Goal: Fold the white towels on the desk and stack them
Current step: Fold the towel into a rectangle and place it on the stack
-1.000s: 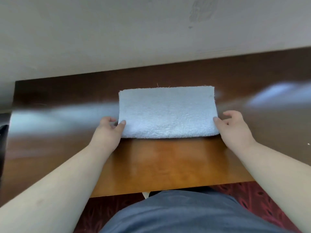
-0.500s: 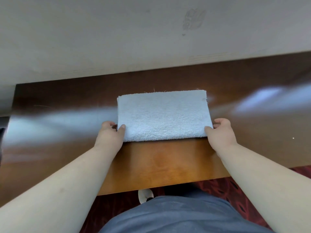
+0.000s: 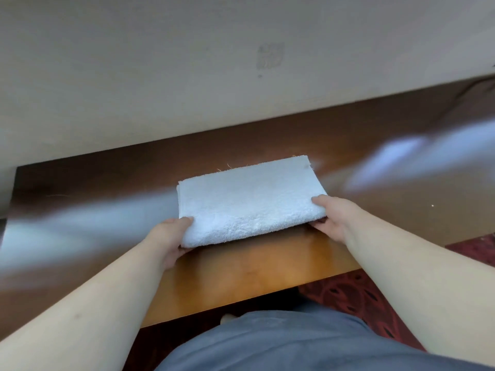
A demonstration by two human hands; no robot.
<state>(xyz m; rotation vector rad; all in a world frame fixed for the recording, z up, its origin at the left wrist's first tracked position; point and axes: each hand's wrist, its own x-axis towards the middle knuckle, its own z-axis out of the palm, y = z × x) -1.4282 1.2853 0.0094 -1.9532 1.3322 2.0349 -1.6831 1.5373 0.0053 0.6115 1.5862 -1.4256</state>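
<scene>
A folded white towel point(image 3: 249, 199) lies in the middle of the wooden desk point(image 3: 254, 271), its near edge raised a little off the wood. My left hand point(image 3: 168, 239) grips the towel's near left corner, thumb on top and fingers underneath. My right hand point(image 3: 334, 218) grips the near right corner the same way. Loose threads stick out of the towel's far edge. No other towel is in view.
A plain beige wall point(image 3: 214, 76) rises right behind the desk. The desk's left end point(image 3: 13, 199) and near edge point(image 3: 241, 303) are in view. Below are a red patterned carpet point(image 3: 356, 293) and my lap in grey cloth point(image 3: 267, 344).
Both hands went from resting beside the towel's ends to gripping its near corners. The near edge has lifted off the desk and the towel now sits turned slightly.
</scene>
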